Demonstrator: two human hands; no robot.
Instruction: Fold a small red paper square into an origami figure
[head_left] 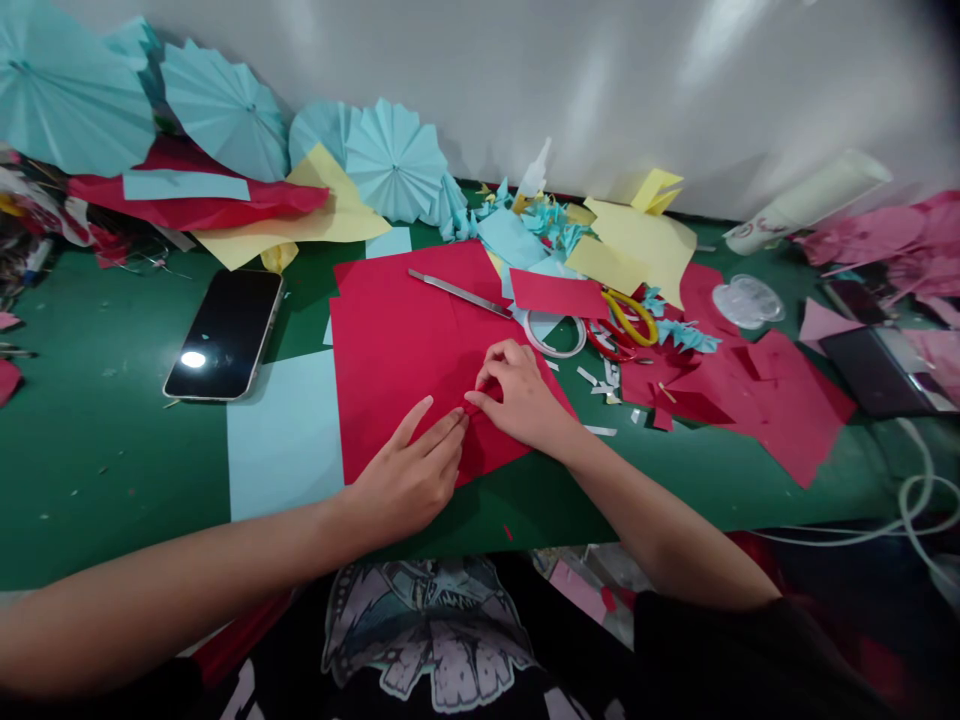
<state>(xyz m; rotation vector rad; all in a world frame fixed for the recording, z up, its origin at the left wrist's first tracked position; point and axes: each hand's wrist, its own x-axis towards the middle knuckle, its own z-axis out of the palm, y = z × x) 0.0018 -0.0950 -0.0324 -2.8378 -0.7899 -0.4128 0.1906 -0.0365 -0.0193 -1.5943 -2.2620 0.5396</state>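
- I see the red paper [397, 350] flat on the green table [112, 450], left edge running away from the wearer, no clear long axis
- I'd press lightly so it doesn't creep
- Left hand [409, 480] lies on it, fingers together; right hand [517, 395] is bent, whether pinching anything I can't tell
- Craft knife [459, 292] crosses its far part

The middle paper [397, 360] is red, the table [97, 460] green.

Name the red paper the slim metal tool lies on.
The broad red paper at the centre; unlike the red pieces to either side, it lies beneath the left hand and right hand.
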